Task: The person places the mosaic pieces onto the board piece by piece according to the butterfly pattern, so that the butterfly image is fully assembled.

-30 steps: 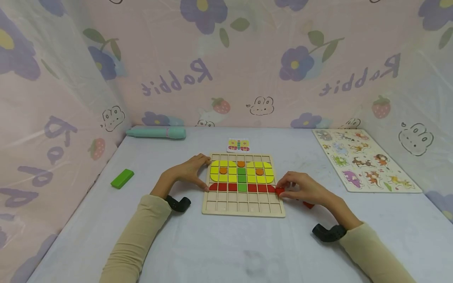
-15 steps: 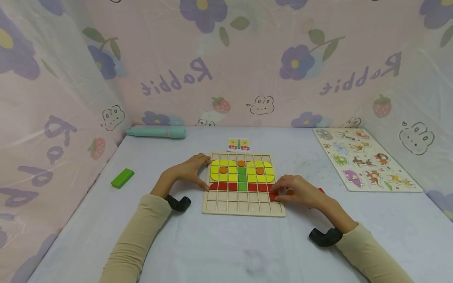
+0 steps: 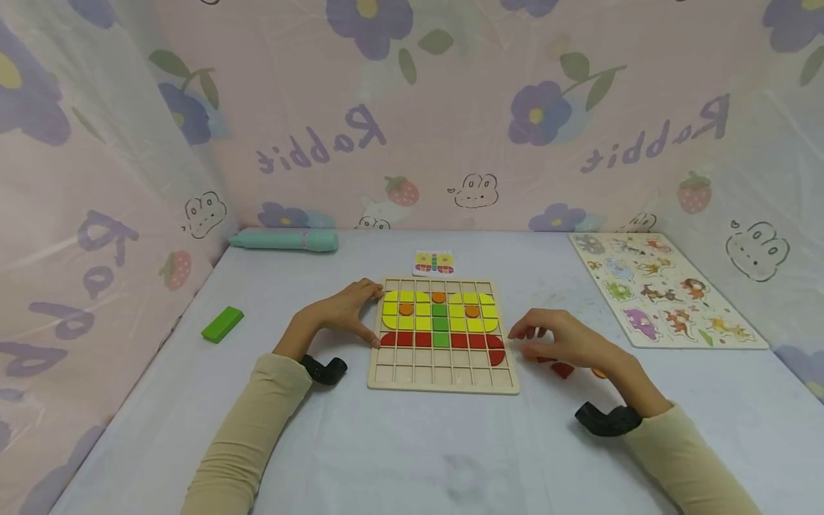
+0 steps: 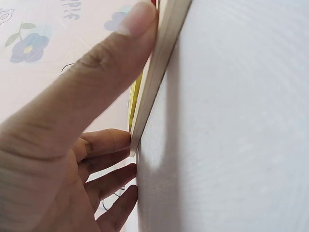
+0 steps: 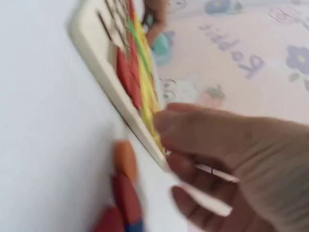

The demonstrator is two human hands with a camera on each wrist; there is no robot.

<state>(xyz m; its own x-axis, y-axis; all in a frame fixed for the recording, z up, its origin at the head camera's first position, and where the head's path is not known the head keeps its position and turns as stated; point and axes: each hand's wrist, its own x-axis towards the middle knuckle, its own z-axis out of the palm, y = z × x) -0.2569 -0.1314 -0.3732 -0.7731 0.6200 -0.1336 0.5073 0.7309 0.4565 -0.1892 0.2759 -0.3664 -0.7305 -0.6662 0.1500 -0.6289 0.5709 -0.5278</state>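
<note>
A wooden grid board holds yellow, red, green and orange pieces forming a butterfly-like pattern. My left hand rests at its left edge; in the left wrist view the thumb and index finger touch the board's side. Just off the right edge hovers my right hand, fingers loosely bent around nothing. A rounded red piece sits in the right column, below the red row. Beneath and beside that hand lie loose pieces, including a red one and an orange one; the hand partly covers this group.
Behind the board lies a small pattern card. At left are a green block and a teal marker-shaped object. An animal picture board lies at right. A printed curtain rises behind the table.
My right hand has set the red piece in the board's right column, let go of it and drawn back to the right. My left hand has stayed in place.
</note>
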